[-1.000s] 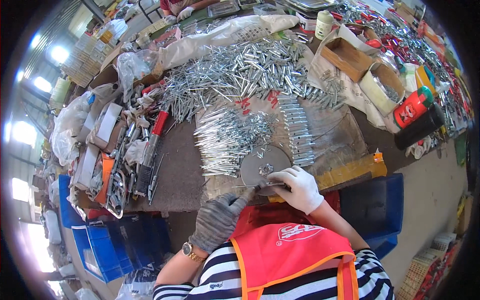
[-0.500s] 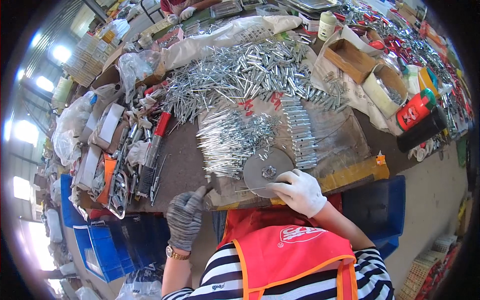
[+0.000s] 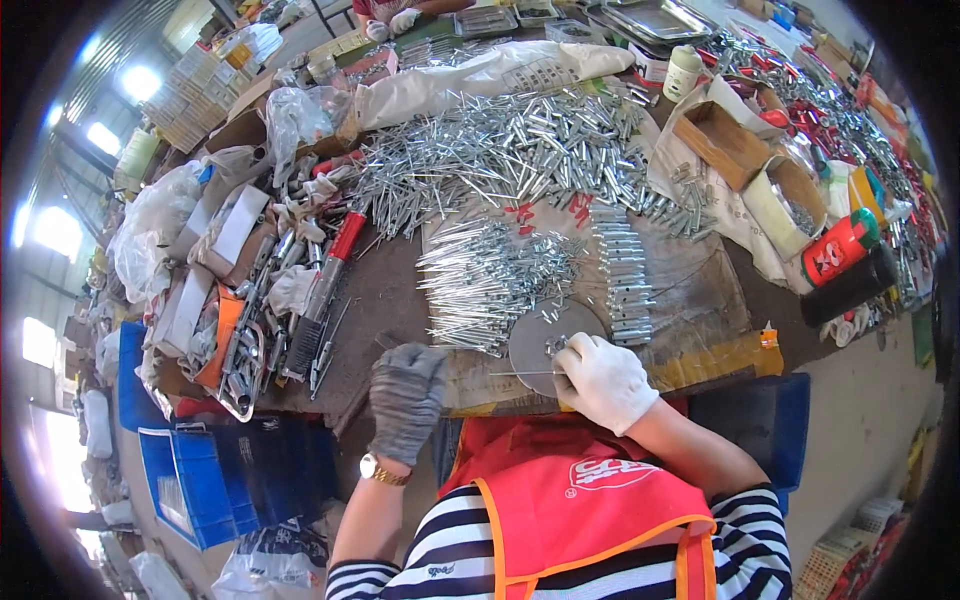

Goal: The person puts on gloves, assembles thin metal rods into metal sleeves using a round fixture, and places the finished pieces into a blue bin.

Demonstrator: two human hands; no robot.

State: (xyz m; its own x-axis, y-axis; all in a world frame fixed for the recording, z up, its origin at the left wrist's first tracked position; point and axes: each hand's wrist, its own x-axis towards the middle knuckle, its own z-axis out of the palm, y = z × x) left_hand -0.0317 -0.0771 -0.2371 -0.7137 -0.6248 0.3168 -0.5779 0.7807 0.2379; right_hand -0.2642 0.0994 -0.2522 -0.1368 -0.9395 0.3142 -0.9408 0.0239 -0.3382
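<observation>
My right hand (image 3: 605,383), in a white glove, is closed with a thin metal rod (image 3: 518,373) pinched in its fingertips. The rod points left over the near part of a round grey disc (image 3: 535,335). A small metal fitting on the disc is partly hidden by my fingers. My left hand (image 3: 408,392), in a grey striped glove, is curled at the table's front edge around a dark tool (image 3: 384,340), whose shape is mostly hidden. Beyond the disc lie a bundle of thin metal pins (image 3: 465,290), small metal pieces (image 3: 555,262) and a row of drilled metal tubes (image 3: 622,275).
A large heap of metal tubes and rods (image 3: 510,150) covers the table's far middle. Mixed tools and a wire brush (image 3: 303,350) lie left. Right stand a cardboard box (image 3: 725,140) and a red bottle (image 3: 840,245). Blue bins (image 3: 230,480) sit below the edge. Another person's gloved hands (image 3: 392,24) are far off.
My left hand has turned and drawn its dark tool leftward, away from the disc. My right hand still holds the rod near the disc. The whole view has shifted slightly.
</observation>
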